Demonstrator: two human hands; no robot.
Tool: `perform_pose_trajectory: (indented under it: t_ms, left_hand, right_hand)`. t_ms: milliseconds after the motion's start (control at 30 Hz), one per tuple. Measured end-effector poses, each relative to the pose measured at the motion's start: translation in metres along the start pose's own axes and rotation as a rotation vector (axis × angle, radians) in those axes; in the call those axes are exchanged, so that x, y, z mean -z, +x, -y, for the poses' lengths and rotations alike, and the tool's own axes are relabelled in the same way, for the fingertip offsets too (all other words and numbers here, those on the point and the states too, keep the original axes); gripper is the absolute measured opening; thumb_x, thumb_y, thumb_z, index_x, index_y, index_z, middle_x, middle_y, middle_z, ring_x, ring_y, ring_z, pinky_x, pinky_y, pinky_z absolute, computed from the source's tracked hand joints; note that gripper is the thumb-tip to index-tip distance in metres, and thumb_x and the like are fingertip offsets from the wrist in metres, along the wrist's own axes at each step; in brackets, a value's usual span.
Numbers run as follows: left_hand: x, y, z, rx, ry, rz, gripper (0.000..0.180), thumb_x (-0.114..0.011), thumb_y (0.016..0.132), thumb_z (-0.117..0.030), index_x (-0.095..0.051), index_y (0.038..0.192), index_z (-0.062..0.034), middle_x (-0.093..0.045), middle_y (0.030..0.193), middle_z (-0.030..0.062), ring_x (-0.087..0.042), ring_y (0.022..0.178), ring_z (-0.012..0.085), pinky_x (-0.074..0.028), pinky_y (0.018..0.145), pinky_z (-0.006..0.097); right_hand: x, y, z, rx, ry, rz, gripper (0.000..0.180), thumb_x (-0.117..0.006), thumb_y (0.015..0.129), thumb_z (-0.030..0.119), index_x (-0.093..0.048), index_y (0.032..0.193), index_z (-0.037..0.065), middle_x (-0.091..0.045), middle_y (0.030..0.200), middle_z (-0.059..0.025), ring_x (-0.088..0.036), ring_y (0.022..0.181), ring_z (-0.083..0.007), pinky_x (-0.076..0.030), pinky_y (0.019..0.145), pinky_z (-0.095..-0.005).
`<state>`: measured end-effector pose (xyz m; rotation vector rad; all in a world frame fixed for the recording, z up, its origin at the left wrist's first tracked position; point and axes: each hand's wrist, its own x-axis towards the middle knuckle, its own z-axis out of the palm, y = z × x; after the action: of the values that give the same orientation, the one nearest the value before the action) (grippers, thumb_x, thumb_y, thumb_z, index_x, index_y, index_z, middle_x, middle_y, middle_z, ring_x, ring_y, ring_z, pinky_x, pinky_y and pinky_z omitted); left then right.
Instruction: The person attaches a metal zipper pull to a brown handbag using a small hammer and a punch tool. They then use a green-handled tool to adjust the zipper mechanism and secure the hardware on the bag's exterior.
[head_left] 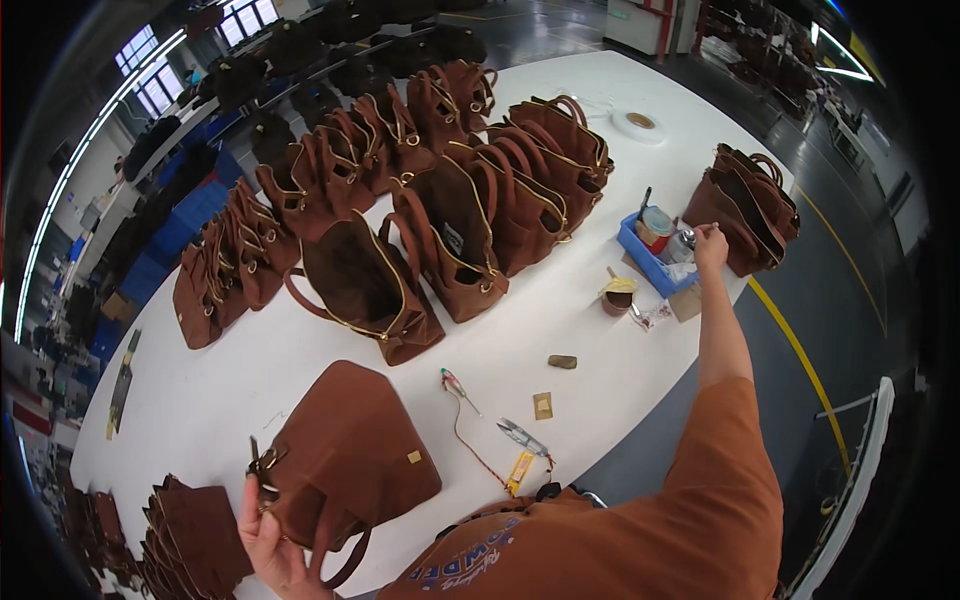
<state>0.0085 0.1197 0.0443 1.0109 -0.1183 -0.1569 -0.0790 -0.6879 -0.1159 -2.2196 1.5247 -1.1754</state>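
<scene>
See the left hand (268,548) with fingers closed around the dark clasp (265,463) of a brown bag (345,435); the right hand (711,243) well apart from it, with fingertips pinched beside a bottle (682,245) in a blue box (646,258) — cannot tell if gripping anything. Find the bag on the white table (500,350), front left. Best to steady it by the clasp and work gently around the bottle, without tipping it. Pointing handle-end (357,562) to the near left — long axis apparently slanting from far left to near right.
</scene>
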Motion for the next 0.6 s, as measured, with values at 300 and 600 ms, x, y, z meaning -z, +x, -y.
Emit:
perform_pose_trajectory:
  t_ms: [300,600]
  left_hand:
    - [0.006,-0.044,-0.053,-0.264,0.171,-0.210,0.063,-0.059,0.091,-0.005,-0.030,0.146,0.0010,-0.059,0.123,0.0213,-0.062,0.110,0.0317,-0.048,0.100,0.051]
    - [-0.056,0.035,0.030,0.143,0.235,0.006,0.050,-0.074,0.077,0.007,-0.059,0.125,0.0053,-0.066,0.103,0.0063,-0.063,0.091,0.0119,-0.051,0.084,0.024]
  right_hand:
    - [0.029,-0.034,0.083,0.034,0.533,-0.043,0.021,-0.066,0.092,0.021,-0.067,0.095,0.000,-0.070,0.083,-0.0073,-0.066,0.079,-0.0130,-0.048,0.067,-0.0262]
    - [0.095,-0.223,0.301,0.028,1.272,0.587,0.021,-0.057,0.098,0.018,-0.057,0.104,-0.001,-0.065,0.089,-0.0075,-0.067,0.077,-0.0133,-0.051,0.063,-0.0225]
